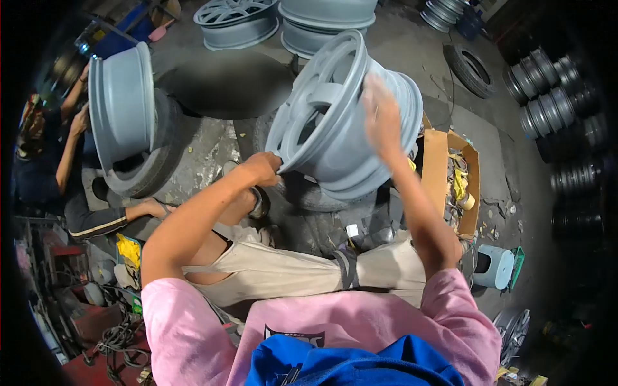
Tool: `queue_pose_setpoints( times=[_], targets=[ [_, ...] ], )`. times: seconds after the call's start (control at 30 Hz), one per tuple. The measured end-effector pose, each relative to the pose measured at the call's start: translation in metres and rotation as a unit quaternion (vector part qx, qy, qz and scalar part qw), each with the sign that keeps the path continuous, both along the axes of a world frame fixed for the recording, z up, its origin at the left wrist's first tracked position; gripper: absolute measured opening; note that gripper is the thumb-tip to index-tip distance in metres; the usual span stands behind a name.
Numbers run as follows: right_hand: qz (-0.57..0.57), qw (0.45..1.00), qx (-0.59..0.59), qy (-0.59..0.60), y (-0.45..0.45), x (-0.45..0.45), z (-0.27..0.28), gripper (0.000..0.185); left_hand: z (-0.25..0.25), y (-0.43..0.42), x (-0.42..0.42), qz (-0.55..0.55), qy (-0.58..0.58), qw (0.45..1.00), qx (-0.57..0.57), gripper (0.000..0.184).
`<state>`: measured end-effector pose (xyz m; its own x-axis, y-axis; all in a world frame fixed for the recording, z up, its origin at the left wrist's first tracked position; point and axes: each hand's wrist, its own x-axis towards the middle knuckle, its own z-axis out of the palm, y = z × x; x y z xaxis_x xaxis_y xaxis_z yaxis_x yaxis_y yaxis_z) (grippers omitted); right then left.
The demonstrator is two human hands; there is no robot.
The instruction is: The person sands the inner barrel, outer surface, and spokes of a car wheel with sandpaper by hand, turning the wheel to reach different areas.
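Note:
A grey alloy wheel rim (380, 154) stands tilted in front of me, its spoked face turned to the left, over a dark tyre (315, 196). My left hand (261, 168) has its fingers curled at the lower left edge of the spoked face. A small dark spot shows by those fingertips, too small to make out. Against the upper right of the barrel, my right hand (382, 116) is raised with fingers stretched out. Motion blurs it somewhat, and nothing shows in it.
At left, a co-worker's hands (80, 119) are beside another grey rim (122, 103) on a tyre. More rims (241, 32) stand at the back. To my right are an open cardboard box (435, 170) and a light blue stool (494, 266). Stacked rims (547, 112) line the right side.

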<state>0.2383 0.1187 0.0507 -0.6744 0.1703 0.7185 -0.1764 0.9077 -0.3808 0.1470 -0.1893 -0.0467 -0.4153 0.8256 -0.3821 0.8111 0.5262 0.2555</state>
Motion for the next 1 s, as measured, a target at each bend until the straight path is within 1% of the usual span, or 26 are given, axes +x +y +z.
queue_pose_setpoints(
  times=[0.03, 0.1, 0.13, 0.2, 0.23, 0.3, 0.33, 0.4, 0.43, 0.5, 0.53, 0.6, 0.63, 0.7, 0.73, 0.77, 0.8, 0.87, 0.9, 0.93, 0.97, 1.0],
  targets=[
    [-0.012, 0.997, 0.071, -0.010, -0.021, 0.036, -0.008, 0.036, -0.004, -0.002, -0.003, -0.009, 0.008, 1.000, 0.005, 0.044],
    [0.051, 0.984, 0.136, -0.104, -0.050, 0.103, -0.034, 0.042, -0.007, -0.003, -0.005, -0.017, 0.022, 0.999, 0.020, 0.039],
    [0.050, 0.984, 0.134, -0.103, -0.050, 0.120, -0.046, 0.042, -0.010, -0.003, -0.006, -0.018, 0.022, 0.999, 0.018, 0.039],
    [0.059, 0.951, 0.260, -0.157, -0.031, 0.143, -0.063, 0.045, -0.018, -0.010, -0.007, -0.039, 0.049, 0.997, 0.052, 0.033],
    [0.047, 0.955, 0.258, -0.138, -0.014, 0.140, -0.057, 0.044, -0.016, -0.013, -0.005, -0.035, 0.048, 0.997, 0.048, 0.033],
    [-0.028, 0.968, 0.225, -0.110, 0.014, 0.116, -0.027, 0.039, -0.008, -0.005, -0.003, -0.002, 0.017, 0.999, 0.049, 0.028],
    [-0.088, 0.972, 0.195, -0.098, 0.028, 0.098, -0.012, 0.035, -0.008, -0.003, -0.003, -0.005, 0.019, 0.998, 0.051, 0.028],
    [-0.112, 0.986, 0.084, -0.089, 0.070, 0.059, 0.000, 0.035, -0.006, 0.000, -0.004, -0.018, 0.003, 0.998, 0.059, 0.022],
    [-0.117, 0.986, 0.086, -0.084, 0.089, 0.042, 0.001, 0.035, -0.001, 0.003, -0.002, -0.023, 0.009, 0.998, 0.062, 0.022],
    [-0.145, 0.973, 0.043, -0.175, 0.115, 0.021, -0.006, 0.037, 0.013, 0.010, 0.005, -0.039, -0.001, 0.983, 0.181, 0.027],
    [-0.149, 0.973, 0.043, -0.173, 0.106, 0.026, 0.001, 0.037, 0.029, 0.019, 0.010, -0.043, 0.001, 0.982, 0.182, 0.027],
    [-0.155, 0.960, -0.127, -0.195, 0.061, 0.038, 0.018, 0.040, 0.077, 0.041, 0.029, -0.069, 0.042, 0.981, 0.179, 0.028],
    [-0.085, 0.990, -0.091, -0.066, 0.045, 0.046, -0.004, 0.040, 0.095, 0.053, 0.034, -0.064, 0.037, 0.981, 0.182, 0.028],
    [-0.077, 0.997, -0.021, 0.007, -0.008, 0.075, -0.019, 0.041, 0.122, 0.075, 0.034, -0.092, 0.015, 0.981, 0.167, 0.033],
    [-0.068, 0.997, 0.028, -0.017, -0.024, 0.093, -0.038, 0.046, 0.124, 0.076, 0.032, -0.091, 0.016, 0.981, 0.169, 0.033],
    [-0.051, 0.995, 0.061, -0.068, -0.043, 0.115, -0.044, 0.049, 0.125, 0.076, 0.029, -0.100, 0.018, 0.982, 0.158, 0.032],
    [-0.052, 0.995, 0.053, -0.067, -0.039, 0.117, -0.045, 0.049, 0.126, 0.075, 0.026, -0.111, 0.017, 0.983, 0.142, 0.031],
    [-0.012, 0.974, 0.196, -0.117, -0.015, 0.132, -0.047, 0.052, 0.123, 0.066, 0.022, -0.117, 0.014, 0.984, 0.131, 0.033],
    [-0.049, 0.981, 0.162, -0.098, 0.008, 0.122, -0.049, 0.053, 0.120, 0.060, 0.016, -0.093, 0.021, 0.986, 0.137, 0.037],
    [-0.102, 0.983, 0.114, -0.099, 0.021, 0.104, -0.028, 0.040, 0.117, 0.055, 0.011, -0.067, 0.029, 0.987, 0.145, 0.041],
    [-0.114, 0.983, 0.113, -0.087, 0.049, 0.081, -0.021, 0.037, 0.118, 0.050, 0.008, -0.044, 0.024, 0.988, 0.144, 0.043],
    [-0.093, 0.986, 0.089, -0.110, 0.077, 0.051, -0.015, 0.038, 0.121, 0.044, 0.007, -0.042, 0.024, 0.988, 0.144, 0.043]
  ],
)
